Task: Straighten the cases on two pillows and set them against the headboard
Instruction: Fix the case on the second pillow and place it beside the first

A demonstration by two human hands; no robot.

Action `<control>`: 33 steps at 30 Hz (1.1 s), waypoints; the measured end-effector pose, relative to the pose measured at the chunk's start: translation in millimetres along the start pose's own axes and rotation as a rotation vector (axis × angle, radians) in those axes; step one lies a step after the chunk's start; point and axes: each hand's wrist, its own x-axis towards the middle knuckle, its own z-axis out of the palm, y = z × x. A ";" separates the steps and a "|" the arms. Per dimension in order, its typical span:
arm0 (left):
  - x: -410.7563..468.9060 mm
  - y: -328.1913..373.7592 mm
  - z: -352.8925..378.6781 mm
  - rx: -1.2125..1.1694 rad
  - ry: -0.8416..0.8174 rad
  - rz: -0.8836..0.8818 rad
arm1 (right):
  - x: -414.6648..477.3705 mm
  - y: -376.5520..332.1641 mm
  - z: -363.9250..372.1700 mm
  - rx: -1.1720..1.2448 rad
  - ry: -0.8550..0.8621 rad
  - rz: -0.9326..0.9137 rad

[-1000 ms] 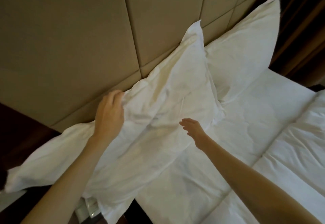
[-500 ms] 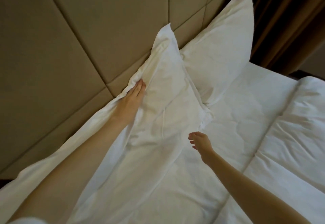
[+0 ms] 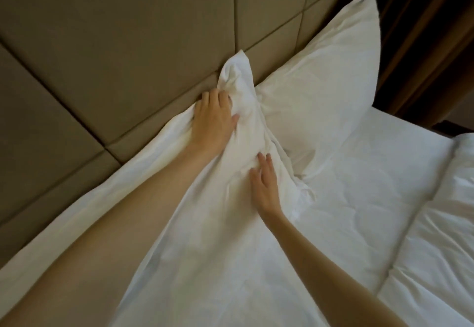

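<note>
Headboard: the padded tan headboard [image 3: 107, 44] fills the upper left, split by dark seams into large panels.
Bed: the white mattress cover [image 3: 359, 198] spreads across the lower right, lightly creased.
Duvet: a folded white duvet [image 3: 451, 224] lies along the right edge, its rounded fold facing the pillows.
Curtain: a dark brown curtain [image 3: 423, 31] hangs in the top right corner, behind the far pillow's upper tip.
Near pillow: the near pillow [image 3: 205, 237] runs from the lower left up to a peaked corner, its long edge lying against the headboard; its case is bunched and wrinkled near that corner.
Far pillow: the far pillow [image 3: 323, 75] stands propped and smooth against the headboard, just beside the near pillow, their edges touching where the near one's corner overlaps it.
My left hand: my left hand [image 3: 213, 121] sits at the top of the near pillow beside the headboard, fingers curled into the case, gripping a fold of cloth just under the peaked corner.
My right hand: my right hand [image 3: 264, 185] lies palm down on the face of the near pillow, fingers spread and flat, pressing the fabric; it seems to hold nothing, though the creases under the fingertips make that hard to confirm.
</note>
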 end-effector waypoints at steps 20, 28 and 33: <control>76.3 9.2 -8.2 -0.129 0.044 0.217 | 6.6 104.2 -45.6 0.073 0.282 0.424; 50.1 18.0 -26.3 0.126 0.117 0.573 | 35.2 40.8 -3.6 -0.246 0.030 0.123; -42.3 11.0 -17.9 0.139 -0.113 0.612 | 43.0 72.1 -37.5 -0.577 -0.213 0.359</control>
